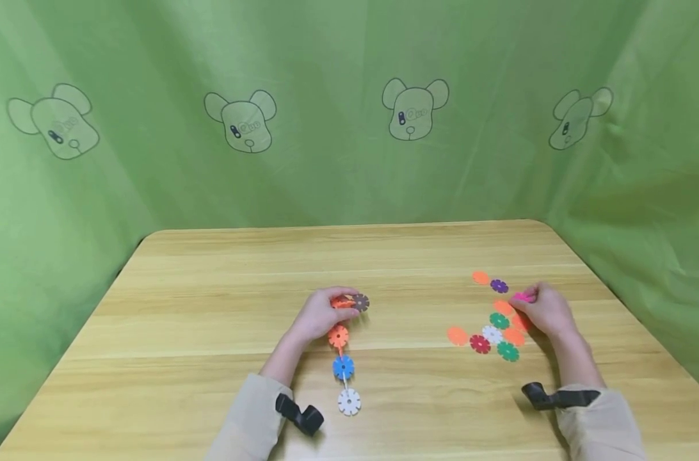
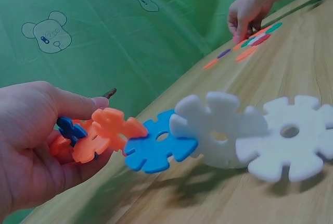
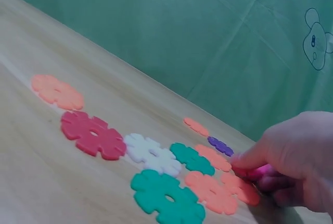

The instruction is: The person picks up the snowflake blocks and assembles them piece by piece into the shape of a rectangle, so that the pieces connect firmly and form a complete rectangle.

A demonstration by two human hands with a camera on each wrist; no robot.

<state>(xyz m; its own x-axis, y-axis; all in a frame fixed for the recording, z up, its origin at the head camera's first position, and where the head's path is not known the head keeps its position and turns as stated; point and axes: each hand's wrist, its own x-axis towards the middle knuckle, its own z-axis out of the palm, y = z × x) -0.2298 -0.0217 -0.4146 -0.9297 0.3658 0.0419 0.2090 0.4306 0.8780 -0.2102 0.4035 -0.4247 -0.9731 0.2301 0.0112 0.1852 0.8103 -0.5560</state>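
My left hand (image 1: 319,314) holds one end of a chain of slotted plastic discs, with fingers and thumb around its orange and brown pieces. From that hand the chain runs toward the table's front: an orange disc (image 1: 338,336), a blue disc (image 1: 344,367) and a white disc (image 1: 349,402). The left wrist view shows a second white disc (image 2: 218,130) slotted in before the last one. Over at the right, my right hand (image 1: 551,310) pinches a bright pink disc (image 1: 522,297) between thumb and fingers, above the edge of a group of loose discs.
Loose discs lie on the wooden table (image 1: 211,269) by my right hand: several orange, two green (image 3: 169,198), a red one (image 3: 93,134), a white one (image 3: 152,153) and a purple one (image 1: 499,286). A green curtain (image 1: 326,179) hangs behind the table and along its sides.
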